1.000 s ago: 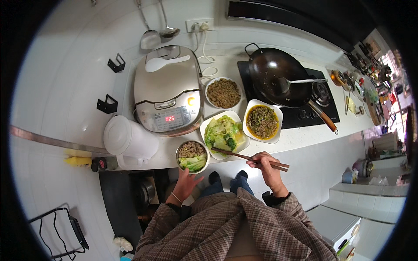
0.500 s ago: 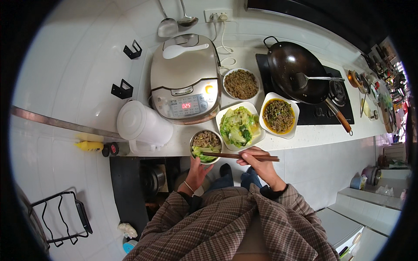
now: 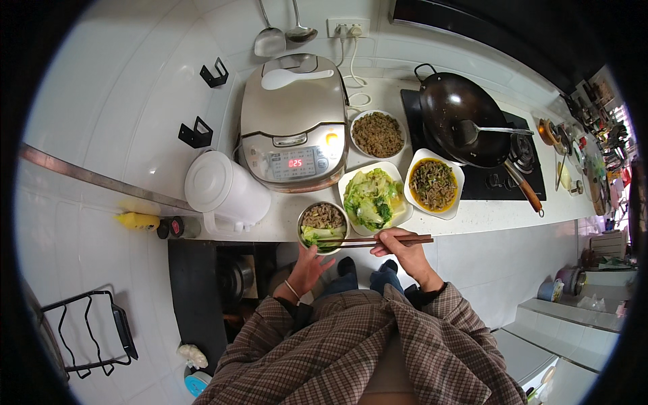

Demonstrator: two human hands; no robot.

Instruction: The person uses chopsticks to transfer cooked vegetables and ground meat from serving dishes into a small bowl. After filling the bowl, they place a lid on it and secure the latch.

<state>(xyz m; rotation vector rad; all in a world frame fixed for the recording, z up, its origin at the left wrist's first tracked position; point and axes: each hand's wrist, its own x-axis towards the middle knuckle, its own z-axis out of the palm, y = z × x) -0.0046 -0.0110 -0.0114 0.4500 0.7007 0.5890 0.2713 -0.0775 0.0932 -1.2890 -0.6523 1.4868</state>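
1. While the left hand reaches in from between 6 and 7 o'clock of the bowl, its fingers are partly spread, with a fingertip at the near rim; how firmly it holds cannot be told.
2. The right hand, between 3 and 4 o'clock of the bowl, is closed round the chopsticks, whose tips reach the bowl's greens.
3. The bowl already holds meat with greens along its near side, and looks well filled. The chopsticks are not yet clear of it.
4. Plenty is left around it: the greens plate at 2 o'clock, the meat dish beyond it, and the mince plate at 1.
5. The bowl overlaps the front edge of the counter; whether it rests there or is held up cannot be told.
6. Space is tight from 11 to 2, between cooker and greens plate. A gap shows toward the jug at 10, and there is room for the forearms over the floor toward 4.
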